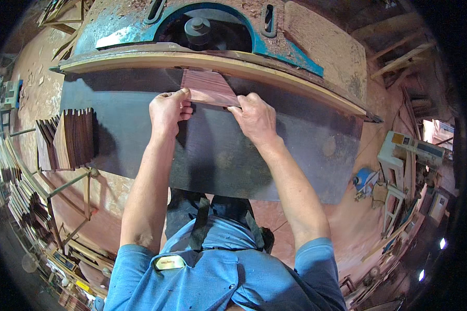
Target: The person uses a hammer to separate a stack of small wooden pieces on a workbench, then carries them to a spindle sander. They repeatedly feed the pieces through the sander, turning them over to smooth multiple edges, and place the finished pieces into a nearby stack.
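Note:
Between my two hands is a reddish-brown wooden board with one slanted side, its far edge up against the wooden fence of a machine table. My left hand pinches the board's near left corner, thumb on top and fingers curled. At the near right corner my right hand grips it with bent fingers. Beneath both hands lies the dark metal machine table. Beyond the fence stands the machine's spindle in a teal curved guard. The cutting point behind the board is hidden.
A stack of dark boards with notched ends stands at the table's left edge. More wooden pieces fill a rack at the lower left. Wood dust and chips cover the machine's back. A blue motor-like object sits on the floor at right.

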Tool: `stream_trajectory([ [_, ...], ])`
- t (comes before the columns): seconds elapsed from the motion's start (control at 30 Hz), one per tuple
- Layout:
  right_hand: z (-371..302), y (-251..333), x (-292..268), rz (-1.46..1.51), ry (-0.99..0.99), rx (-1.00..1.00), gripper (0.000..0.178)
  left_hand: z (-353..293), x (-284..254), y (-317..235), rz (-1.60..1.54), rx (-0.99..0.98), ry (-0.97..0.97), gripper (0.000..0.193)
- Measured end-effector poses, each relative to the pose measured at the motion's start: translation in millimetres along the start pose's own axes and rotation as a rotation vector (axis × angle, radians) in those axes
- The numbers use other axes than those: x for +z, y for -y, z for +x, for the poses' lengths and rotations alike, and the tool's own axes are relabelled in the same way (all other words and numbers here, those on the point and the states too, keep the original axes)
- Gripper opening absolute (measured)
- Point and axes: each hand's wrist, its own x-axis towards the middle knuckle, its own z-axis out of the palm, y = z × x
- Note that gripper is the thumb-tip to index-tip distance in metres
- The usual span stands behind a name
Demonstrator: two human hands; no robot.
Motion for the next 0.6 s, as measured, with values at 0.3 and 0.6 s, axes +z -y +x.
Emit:
stream_trajectory([
  [0.3,5.7,7.6,7.0,0.040,-0.002,-0.001,0.030,0.8,-8.8,-5.1,-0.019,0.031,-0.032,0.018],
  [0.6,9.5,19.8,12.5,0.006,-0.003,-0.007,0.033,6.2,-19.0,-7.1,-0.018,0.033,-0.019,0.018],
])
